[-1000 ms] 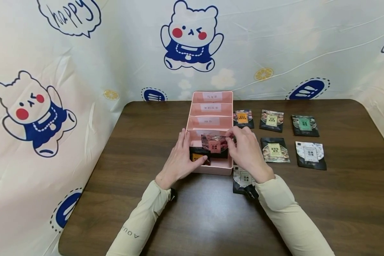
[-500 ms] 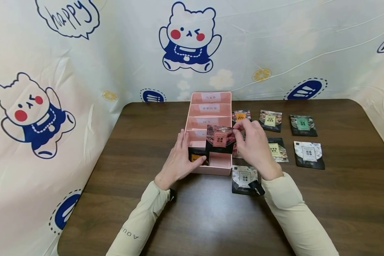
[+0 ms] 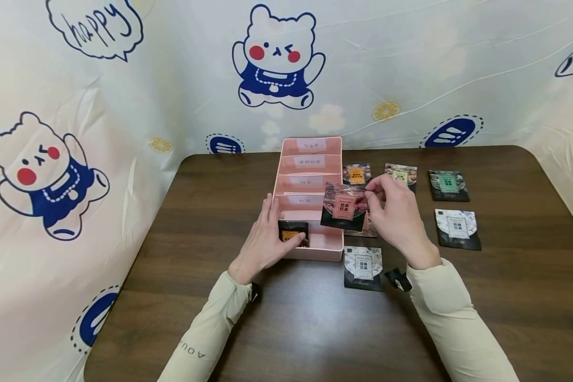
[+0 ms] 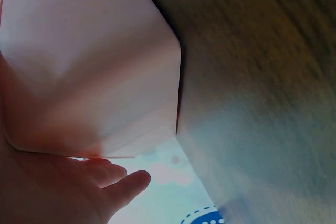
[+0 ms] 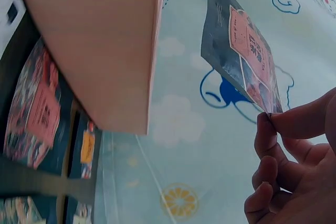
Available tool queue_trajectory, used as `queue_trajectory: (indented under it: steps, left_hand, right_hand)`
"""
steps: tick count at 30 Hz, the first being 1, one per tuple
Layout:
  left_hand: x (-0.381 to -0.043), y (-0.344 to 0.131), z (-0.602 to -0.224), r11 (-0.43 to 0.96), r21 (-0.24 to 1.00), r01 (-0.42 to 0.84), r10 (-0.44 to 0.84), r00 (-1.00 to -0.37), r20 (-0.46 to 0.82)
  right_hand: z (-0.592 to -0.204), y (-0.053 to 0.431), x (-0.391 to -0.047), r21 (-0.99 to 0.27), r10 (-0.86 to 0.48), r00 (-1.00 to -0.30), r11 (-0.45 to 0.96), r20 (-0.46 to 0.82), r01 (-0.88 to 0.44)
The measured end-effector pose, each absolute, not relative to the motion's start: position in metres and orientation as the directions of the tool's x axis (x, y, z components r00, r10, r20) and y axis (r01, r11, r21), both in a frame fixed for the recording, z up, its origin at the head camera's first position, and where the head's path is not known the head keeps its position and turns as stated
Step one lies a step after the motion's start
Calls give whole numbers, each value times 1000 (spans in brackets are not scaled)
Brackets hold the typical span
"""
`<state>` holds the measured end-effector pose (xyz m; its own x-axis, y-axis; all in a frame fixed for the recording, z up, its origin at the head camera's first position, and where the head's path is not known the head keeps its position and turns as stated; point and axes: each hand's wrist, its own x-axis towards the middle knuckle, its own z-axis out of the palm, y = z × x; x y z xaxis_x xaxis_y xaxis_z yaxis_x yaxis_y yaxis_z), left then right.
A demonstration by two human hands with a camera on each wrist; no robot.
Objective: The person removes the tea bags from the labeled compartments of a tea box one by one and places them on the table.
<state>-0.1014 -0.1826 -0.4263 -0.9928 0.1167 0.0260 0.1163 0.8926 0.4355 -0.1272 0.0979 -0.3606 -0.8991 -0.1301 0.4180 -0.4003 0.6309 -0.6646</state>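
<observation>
My right hand (image 3: 401,217) pinches a tea sachet (image 3: 342,206) with a red label by its upper right corner. In the right wrist view the sachet (image 5: 252,51) hangs tilted from thumb and index fingertip. In the head view it overlaps the right rim of the pink divided box (image 3: 310,254). My left hand (image 3: 265,239) rests along the box's left edge, fingers straight and thumb reaching over the front compartment. There, a dark tea sachet with an orange label (image 3: 293,232) lies at the left, its lower edge partly covered by my thumb.
Right of the box lie an orange-label sachet (image 3: 356,174), a green one (image 3: 448,185), a white one (image 3: 457,228) and another white one (image 3: 363,268) nearer me. A red-label sachet (image 5: 42,114) lies close beside the box. Paper labels mark the box's dividers.
My right hand has lifted the red-label sachet out of the front of the box and carried it to the right, over the rim. My left hand stays at the box.
</observation>
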Motion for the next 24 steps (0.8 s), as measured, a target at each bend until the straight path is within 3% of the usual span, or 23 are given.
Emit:
queue_trajectory:
  steps: [24]
  left_hand:
    - [-102, -182, -428, 889, 443, 113, 113, -993, 26]
  right_hand:
    - [-380, 181, -115, -613, -104, -973, 761, 204, -210]
